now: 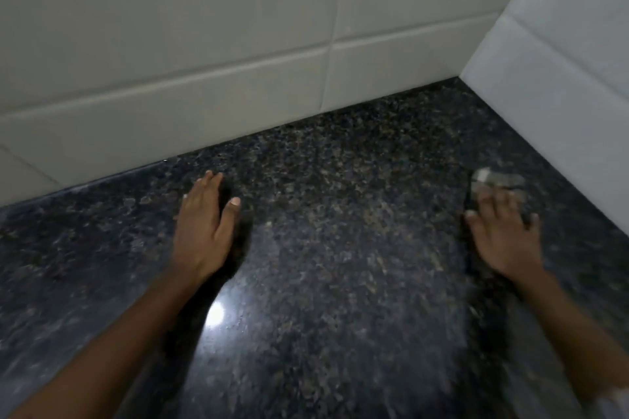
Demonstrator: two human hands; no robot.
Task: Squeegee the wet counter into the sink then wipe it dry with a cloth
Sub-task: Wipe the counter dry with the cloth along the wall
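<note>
The dark speckled granite counter [340, 231] fills the lower view and shines under a light glare. My left hand [204, 228] lies flat on it, fingers straight and together, pointing at the back wall. My right hand [500, 235] is blurred with motion near the right corner, fingers spread and pressing down on a greyish cloth [493, 178], which shows beyond the fingertips. No squeegee or sink is in view.
White tiled walls meet in a corner at the far right: the back wall [204, 85] and the right side wall [561, 71]. Both bound the counter closely.
</note>
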